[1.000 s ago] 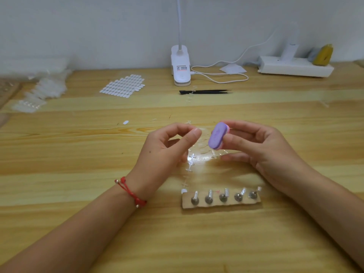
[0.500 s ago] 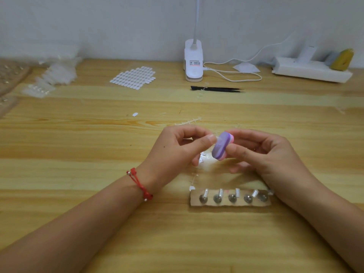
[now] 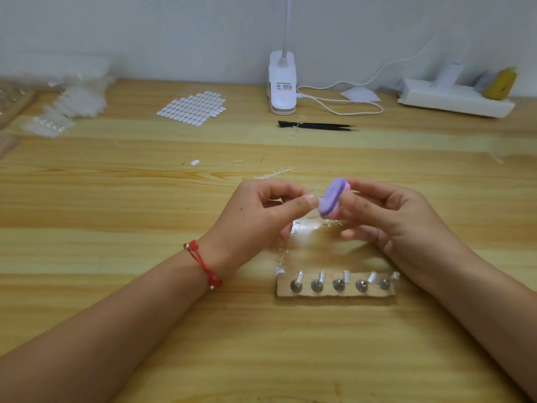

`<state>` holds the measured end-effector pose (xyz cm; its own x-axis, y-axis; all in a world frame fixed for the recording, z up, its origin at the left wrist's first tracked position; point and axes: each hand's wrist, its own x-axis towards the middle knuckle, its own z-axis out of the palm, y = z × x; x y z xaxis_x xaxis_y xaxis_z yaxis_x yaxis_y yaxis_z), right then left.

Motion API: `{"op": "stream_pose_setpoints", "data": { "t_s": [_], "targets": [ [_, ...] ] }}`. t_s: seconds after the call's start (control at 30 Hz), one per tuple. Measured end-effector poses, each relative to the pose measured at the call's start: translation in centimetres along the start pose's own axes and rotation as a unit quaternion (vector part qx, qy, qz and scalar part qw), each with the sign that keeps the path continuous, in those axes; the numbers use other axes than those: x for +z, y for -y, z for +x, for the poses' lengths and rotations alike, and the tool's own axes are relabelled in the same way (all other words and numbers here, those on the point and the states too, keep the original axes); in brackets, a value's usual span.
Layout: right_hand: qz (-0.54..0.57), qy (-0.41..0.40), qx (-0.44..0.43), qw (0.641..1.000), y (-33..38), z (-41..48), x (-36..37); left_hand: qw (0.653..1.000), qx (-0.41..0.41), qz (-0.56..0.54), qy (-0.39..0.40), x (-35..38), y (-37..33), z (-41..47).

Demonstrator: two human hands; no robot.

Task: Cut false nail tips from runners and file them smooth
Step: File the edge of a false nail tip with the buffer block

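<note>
The left hand (image 3: 261, 219) has closed the gap of a second ago, bringing its pinched nail tip (image 3: 316, 199) against the purple file block (image 3: 332, 200) held in the right hand (image 3: 389, 219).

The table (image 3: 101, 199) has wide bare room beside my left hand (image 3: 261, 216). A cardboard strip (image 3: 328, 293) with pegs (image 3: 317, 285) blocks the near middle. Tweezers (image 3: 316, 125) and a lamp (image 3: 282, 82) stand farther back.

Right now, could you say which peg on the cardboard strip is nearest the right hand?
The rightmost peg, beside the right hand; the other four stand farther left.
</note>
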<state>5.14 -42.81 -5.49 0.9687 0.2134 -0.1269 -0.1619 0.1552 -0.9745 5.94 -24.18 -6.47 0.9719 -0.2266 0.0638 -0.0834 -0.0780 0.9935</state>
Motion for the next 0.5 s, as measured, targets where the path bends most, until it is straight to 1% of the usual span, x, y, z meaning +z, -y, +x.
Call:
{"op": "stream_pose_setpoints", "data": {
  "t_s": [0.1, 0.23, 0.37, 0.5],
  "targets": [
    [-0.038, 0.039, 0.012, 0.998, 0.12, -0.15, 0.28, 1.0, -0.005, -0.001, -0.011, -0.13, 0.07, 0.13],
    [0.006, 0.006, 0.003, 1.0, 0.06, 0.07, -0.08, 1.0, -0.01, 0.006, -0.005, 0.03, -0.04, 0.03],
    [-0.038, 0.05, 0.029, 0.998, 0.19, -0.05, 0.07, 1.0, -0.026, 0.0, 0.005, -0.19, -0.25, 0.13],
    [0.031, 0.009, 0.035, 0.999, 0.2, 0.27, -0.46, 0.998, -0.044, 0.004, 0.036, -0.12, -0.43, 0.13]
  ]
}}
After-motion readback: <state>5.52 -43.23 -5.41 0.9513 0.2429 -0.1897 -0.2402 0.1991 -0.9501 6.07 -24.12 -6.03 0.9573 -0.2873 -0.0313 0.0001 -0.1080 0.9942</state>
